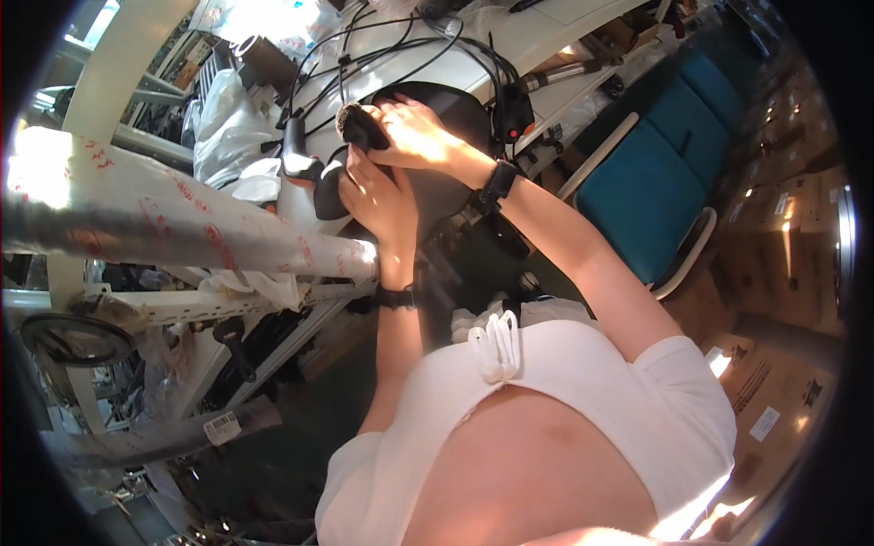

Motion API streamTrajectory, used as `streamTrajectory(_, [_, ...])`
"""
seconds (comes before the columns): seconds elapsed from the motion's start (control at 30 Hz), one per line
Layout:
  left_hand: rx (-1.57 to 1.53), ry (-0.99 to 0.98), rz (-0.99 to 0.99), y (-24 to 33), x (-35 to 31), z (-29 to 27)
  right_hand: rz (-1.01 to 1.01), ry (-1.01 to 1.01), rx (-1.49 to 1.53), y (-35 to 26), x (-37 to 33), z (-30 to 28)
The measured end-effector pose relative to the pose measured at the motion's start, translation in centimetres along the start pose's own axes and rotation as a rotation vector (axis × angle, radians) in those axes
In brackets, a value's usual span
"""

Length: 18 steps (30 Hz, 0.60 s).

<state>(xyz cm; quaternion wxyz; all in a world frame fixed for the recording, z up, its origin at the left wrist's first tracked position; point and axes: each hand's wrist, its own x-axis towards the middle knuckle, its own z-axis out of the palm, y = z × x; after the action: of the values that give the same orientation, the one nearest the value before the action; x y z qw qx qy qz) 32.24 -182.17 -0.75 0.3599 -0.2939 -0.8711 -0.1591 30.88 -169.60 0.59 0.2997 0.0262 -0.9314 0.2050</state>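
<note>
In the head view, the right hand (411, 135) bends round the right side of a small dark piece (366, 129) with a fuzzy grey edge, holding it above the near side of a pale table (487, 29). The left hand (382, 198) is narrow, its fingertips at the piece's lower edge; whether it grips, I cannot tell. A large, smooth black object (446, 187) lies under and beside both hands, its kind unclear. Just left of them stands a black-and-orange tool (296, 150); black cables (401, 47) loop beyond, and a black device (515, 111) with a red light is near the right wrist. A blue seat (642, 196) is farther right, a plastic-wrapped roll (182, 211) at left
</note>
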Motion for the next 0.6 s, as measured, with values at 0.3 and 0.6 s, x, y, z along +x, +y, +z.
streamTrajectory(0.3, [0.069,-0.015,0.006,0.3,-2.4,-0.3,0.103,0.159,-0.05,-2.5,-7.1,0.0])
streamTrajectory(0.6, [0.391,-0.138,-0.119,2.0,0.2,1.9,-0.09,0.118,-0.208,1.3,-1.9,1.0])
